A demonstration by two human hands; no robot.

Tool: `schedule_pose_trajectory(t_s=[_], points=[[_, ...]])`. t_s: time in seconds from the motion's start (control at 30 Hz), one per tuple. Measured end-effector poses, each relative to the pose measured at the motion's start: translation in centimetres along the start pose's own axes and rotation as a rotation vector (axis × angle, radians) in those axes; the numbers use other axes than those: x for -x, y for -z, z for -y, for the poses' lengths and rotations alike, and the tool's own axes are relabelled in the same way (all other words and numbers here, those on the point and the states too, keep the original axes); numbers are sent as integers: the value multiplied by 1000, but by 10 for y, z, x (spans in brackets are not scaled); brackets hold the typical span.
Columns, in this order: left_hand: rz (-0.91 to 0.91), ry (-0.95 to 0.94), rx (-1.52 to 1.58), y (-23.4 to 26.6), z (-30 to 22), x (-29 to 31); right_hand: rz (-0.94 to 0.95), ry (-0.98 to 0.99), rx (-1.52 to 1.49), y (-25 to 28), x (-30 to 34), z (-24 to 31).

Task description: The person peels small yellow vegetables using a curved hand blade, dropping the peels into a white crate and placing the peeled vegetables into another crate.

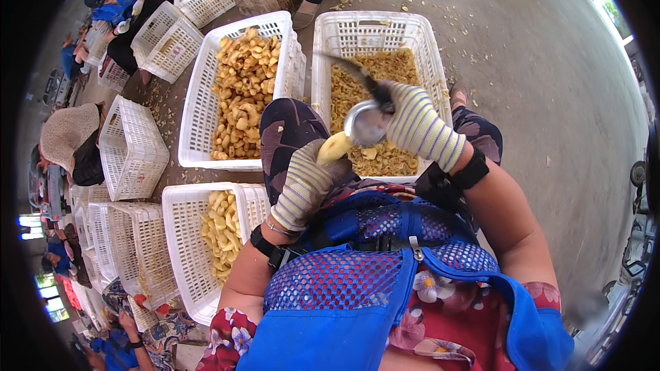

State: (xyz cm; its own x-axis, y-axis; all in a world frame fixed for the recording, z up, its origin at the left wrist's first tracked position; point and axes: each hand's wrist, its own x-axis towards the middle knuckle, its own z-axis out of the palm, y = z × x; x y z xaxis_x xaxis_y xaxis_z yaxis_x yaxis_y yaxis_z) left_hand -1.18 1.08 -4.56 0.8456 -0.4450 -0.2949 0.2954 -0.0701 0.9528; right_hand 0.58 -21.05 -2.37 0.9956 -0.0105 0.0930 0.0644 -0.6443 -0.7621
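My left hand [307,182], in a striped knit glove, is closed round a pale piece of ginger [334,147] whose tip sticks out. My right hand [419,124], gloved alike, grips a knife [359,75]; its dark blade, smeared by motion, points up and left. A round metal piece like a small cup or lid [366,124] is also at the right hand's fingers and meets the ginger's end; how it is held is hidden. Below the hands stands a white crate [371,19] of brown peelings [375,72].
At the left, a white crate [190,117] holds unpeeled ginger [246,93]. Nearer, another crate [180,247] holds pale peeled ginger [221,230]. More white crates [134,148] stand farther left, with people [120,7] seated among them. Scraps lie on the concrete floor [529,89].
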Motion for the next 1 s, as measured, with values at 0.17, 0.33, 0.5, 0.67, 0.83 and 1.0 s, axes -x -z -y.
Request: schedule_pose_trajectory(t_s=[0.17,0.33,0.5,0.67,0.83,1.0], points=[[-56,-22,38,4,-5,9,-159,-173,-44,28,-4,-12],[21,67,171,9,-7,4,50,19,-181,8,11,41],[78,137,120,8,-10,-1,-127,-104,-87,10,-18,-35],[-96,70,15,11,-4,-15,-66,21,94,10,-4,-17],[-148,-32,-317,12,6,-43,201,247,608,0,8,9],[-101,8,-438,1,-4,-60,262,261,805,-10,2,9]])
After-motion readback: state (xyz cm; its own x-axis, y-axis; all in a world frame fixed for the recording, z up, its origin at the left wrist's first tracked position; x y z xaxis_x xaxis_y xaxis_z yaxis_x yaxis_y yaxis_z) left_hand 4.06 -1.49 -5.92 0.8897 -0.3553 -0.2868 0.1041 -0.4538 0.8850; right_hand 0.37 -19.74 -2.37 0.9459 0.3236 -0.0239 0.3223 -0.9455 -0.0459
